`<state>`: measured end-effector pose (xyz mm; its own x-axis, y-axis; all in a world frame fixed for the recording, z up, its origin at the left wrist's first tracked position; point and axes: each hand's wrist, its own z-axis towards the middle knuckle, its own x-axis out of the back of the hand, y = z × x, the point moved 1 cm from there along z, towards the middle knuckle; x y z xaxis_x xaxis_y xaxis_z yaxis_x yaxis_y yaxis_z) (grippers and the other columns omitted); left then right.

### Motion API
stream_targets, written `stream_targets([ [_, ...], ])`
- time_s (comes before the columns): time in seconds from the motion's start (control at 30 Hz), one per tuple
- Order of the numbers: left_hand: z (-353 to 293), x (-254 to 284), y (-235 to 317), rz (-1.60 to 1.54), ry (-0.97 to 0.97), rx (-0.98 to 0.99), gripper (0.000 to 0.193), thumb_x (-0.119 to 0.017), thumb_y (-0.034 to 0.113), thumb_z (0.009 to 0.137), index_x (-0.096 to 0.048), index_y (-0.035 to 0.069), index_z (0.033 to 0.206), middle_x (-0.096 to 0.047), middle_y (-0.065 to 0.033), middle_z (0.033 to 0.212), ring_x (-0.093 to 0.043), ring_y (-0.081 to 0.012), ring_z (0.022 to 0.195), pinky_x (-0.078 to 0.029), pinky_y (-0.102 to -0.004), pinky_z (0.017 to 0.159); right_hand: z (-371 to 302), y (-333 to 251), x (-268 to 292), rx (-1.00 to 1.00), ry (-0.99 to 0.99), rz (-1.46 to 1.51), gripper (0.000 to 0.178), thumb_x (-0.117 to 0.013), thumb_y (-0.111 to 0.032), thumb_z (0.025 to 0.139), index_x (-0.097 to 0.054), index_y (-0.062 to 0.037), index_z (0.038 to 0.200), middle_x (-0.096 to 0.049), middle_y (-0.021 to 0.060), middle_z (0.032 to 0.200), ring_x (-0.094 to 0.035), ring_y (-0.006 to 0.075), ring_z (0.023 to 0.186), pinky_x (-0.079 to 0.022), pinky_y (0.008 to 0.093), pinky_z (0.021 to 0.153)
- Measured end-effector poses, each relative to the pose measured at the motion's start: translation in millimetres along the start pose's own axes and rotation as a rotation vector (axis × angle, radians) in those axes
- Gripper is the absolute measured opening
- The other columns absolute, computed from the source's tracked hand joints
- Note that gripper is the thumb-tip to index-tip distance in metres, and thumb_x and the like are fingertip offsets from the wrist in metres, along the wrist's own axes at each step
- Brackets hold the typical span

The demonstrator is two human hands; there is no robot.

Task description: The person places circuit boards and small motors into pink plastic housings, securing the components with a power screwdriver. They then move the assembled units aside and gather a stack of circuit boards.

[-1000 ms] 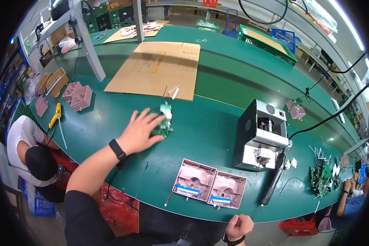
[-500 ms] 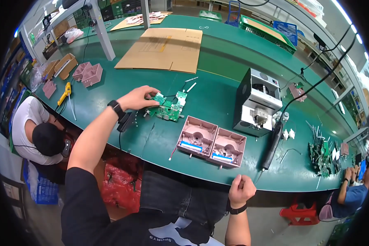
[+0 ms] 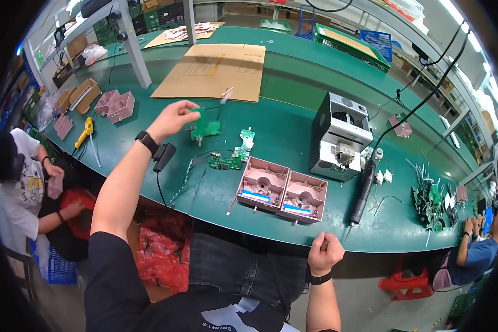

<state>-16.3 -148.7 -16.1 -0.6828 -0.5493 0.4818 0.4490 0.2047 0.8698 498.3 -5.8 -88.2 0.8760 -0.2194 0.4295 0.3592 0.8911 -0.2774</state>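
1. While the left hand pinches a blurred green circuit board by its upper left edge between thumb and fingers, most of the board's face stays uncovered, presumably so that its parts and wiring are spared pressure. The blur hides its small parts, and whether it touches the surface cannot be told.

2. A thin dark wire seems to run from that board towards a smeared white piece at the cardboard's lower edge; the join is unclear.

3. Just beside, near the middle of the frame, lies an irregular green circuit board with white patches, probably set down flat for easy reach.

4. Right of and below it, two pink plastic open-topped housings stand side by side, cavities upward, perhaps for access; each shows a blue cylindrical cell.

5. At lower centre-right, the right hand has its fingers curled into a loose fist by the surface's near edge; its palm is hidden.

6. Farther right, a black pen-shaped power tool lies by a silver-and-black boxy machine, whose inner workings are shadowed.
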Motion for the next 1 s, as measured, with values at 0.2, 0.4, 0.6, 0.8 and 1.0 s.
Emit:
stream_targets([
  [0.2,22,3,25,-0.603,0.056,-0.088,0.029,-0.068,0.026,0.103,-0.066,0.006,0.125,-0.070,-0.0010,0.112,-0.064,-0.0114,0.102,-0.050,-0.0318,0.095,10,7,-2,-0.060,0.018,-0.044,0.013,-0.072,0.001,0.083,-0.062,-0.0047,0.075,-0.048,0.0048,0.054,-0.049,0.0230,0.045,-0.040,0.0353,0.046],
  [0.4,32,-44,102,-0.889,0.021,-0.347,0.037,-0.058,0.013,0.107,-0.054,-0.001,0.141,-0.067,-0.0101,0.128,-0.063,-0.0195,0.116,-0.049,-0.0372,0.105,44,26,8,-0.423,0.087,0.139,0.012,-0.072,-0.007,0.091,-0.068,-0.0007,0.081,-0.061,0.0055,0.061,-0.054,0.0100,0.051,-0.043,0.0285,0.050],
  [0.6,-113,-162,95,-0.369,0.095,-0.609,0.080,-0.067,0.051,0.099,-0.039,0.004,0.157,-0.060,-0.0161,0.145,-0.056,-0.0372,0.135,-0.039,-0.0461,0.118,78,-21,39,-0.275,-0.208,0.801,0.055,-0.073,-0.019,0.097,-0.052,-0.0021,0.145,-0.068,0.0093,0.113,-0.061,0.0108,0.096,-0.053,0.0280,0.080],
  [0.8,-175,-285,177,-1.486,-0.236,0.130,0.027,-0.058,0.018,0.106,-0.062,0.005,0.129,-0.063,-0.0180,0.135,-0.062,-0.0321,0.117,-0.048,-0.0441,0.105,78,-33,22,-0.294,-0.108,0.922,0.068,-0.075,-0.025,0.097,-0.044,-0.0069,0.155,-0.068,0.0110,0.122,-0.064,0.0133,0.103,-0.053,0.0304,0.092],
  [1.0,-206,-278,130,-1.319,-0.166,0.170,0.033,-0.055,0.018,0.109,-0.054,0.001,0.138,-0.065,-0.0117,0.131,-0.064,-0.0218,0.117,-0.051,-0.0366,0.101,65,-44,2,-0.678,-0.581,1.155,0.061,-0.075,-0.027,0.098,-0.053,-0.0020,0.149,-0.068,0.0126,0.129,-0.064,0.0190,0.118,-0.051,0.0356,0.103],
])
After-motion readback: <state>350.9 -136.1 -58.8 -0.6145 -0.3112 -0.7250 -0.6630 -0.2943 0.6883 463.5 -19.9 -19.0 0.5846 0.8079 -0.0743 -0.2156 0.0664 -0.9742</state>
